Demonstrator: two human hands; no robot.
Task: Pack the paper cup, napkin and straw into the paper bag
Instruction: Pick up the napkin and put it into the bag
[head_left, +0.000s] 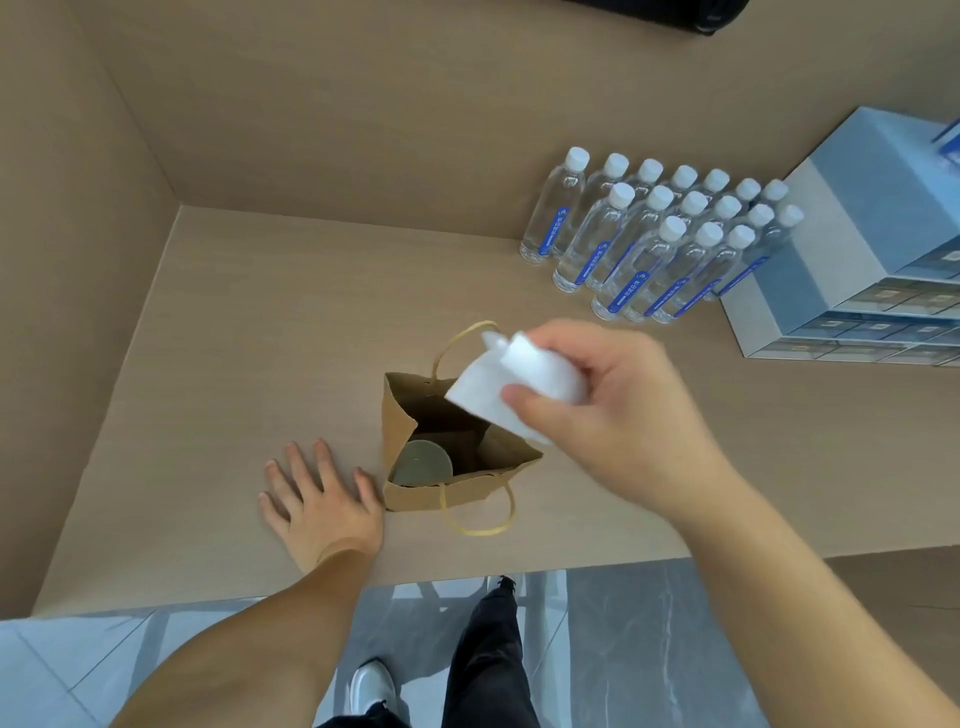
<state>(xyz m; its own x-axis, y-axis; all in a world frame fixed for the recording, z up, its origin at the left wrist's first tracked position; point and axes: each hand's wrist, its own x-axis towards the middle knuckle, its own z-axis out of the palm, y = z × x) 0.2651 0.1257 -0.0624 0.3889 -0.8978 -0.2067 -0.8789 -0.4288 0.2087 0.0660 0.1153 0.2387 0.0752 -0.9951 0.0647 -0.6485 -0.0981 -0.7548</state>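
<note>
We look down at a light brown tabletop (234, 322) set in a corner with brown walls. A small paper bag (415, 491) stands open near the front edge, its mouth facing up. It has two yellow string handles: one loops up at the back and one hangs down over the front. Inside the bag we can see the paper cup (422, 461), sitting on the left side. We see its round top from above.

Our right hand (618, 410) is up in the air, over the right side of the bag's mouth. Its fingers (540, 405) are closed on a white napkin (511, 384), pinching it between thumb and the other fingers. The napkin looks folded, and its lower corner points down toward the open bag. It is not inside yet.

Our left hand (319, 491) lies flat on the tabletop just left of the bag. Its fingers are spread out and hold nothing. The thumb is right beside the bag's left side, maybe touching it; we cannot tell for sure.

Far back on the right stand many clear water bottles (660, 239) with white caps and blue labels, packed close in rows. Next to them is a stack of blue and white boxes (857, 254).

Below the tabletop edge we see a grey floor, dark trousers and a white shoe (371, 686).
</note>
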